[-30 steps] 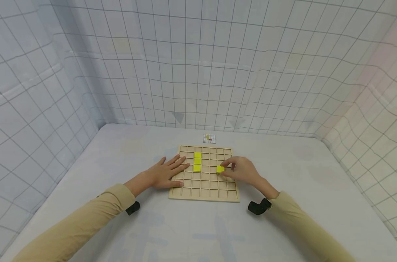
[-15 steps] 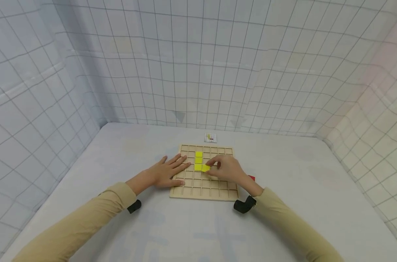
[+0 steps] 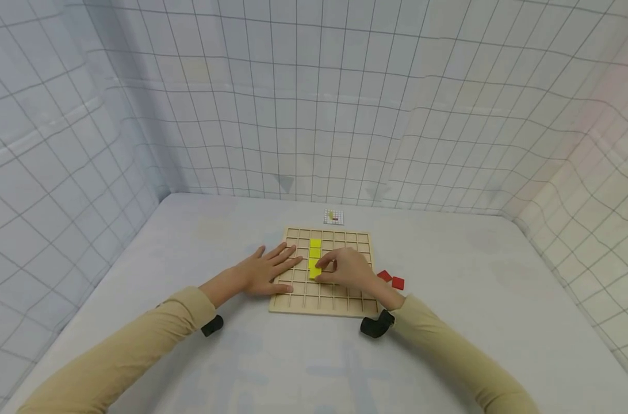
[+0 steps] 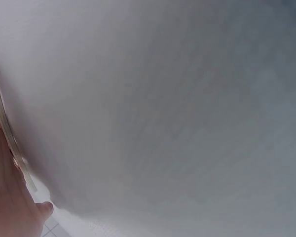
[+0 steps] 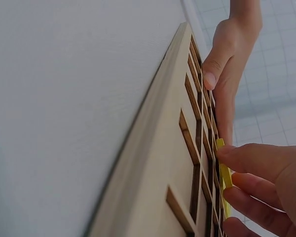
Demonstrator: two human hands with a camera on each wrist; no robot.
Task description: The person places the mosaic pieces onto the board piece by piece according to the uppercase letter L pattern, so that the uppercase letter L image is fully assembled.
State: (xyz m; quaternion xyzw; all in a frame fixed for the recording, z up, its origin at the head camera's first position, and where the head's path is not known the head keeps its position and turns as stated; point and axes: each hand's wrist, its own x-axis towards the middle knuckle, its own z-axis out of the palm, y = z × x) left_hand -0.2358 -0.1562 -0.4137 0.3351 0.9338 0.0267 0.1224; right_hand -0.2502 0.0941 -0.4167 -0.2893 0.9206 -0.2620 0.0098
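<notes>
In the head view a wooden grid board (image 3: 340, 302) lies on the white surface, with several square yellow tiles (image 3: 315, 252) in one column. My right hand (image 3: 347, 267) pinches a yellow tile (image 3: 313, 275) between thumb and fingers at that column's near end. The right wrist view shows this held tile (image 5: 226, 173) tilted against the board's grid; whether it sits fully in its cell I cannot tell. Fingers spread, my left hand (image 3: 262, 273) rests flat on the board's left side. Only part of the left hand (image 4: 12, 192) appears in the left wrist view.
Two red tiles, one (image 3: 398, 283) beside the other (image 3: 385, 276), lie right of the board, the latter partly behind the right wrist. Beyond the board's far edge lies a small printed grid card (image 3: 334, 217). White grid-patterned curtains (image 3: 314, 115) surround the surface.
My right hand has carried the yellow tile leftward across the board to the near end of the yellow column. The red tiles have come into sight. The left hand stays in place.
</notes>
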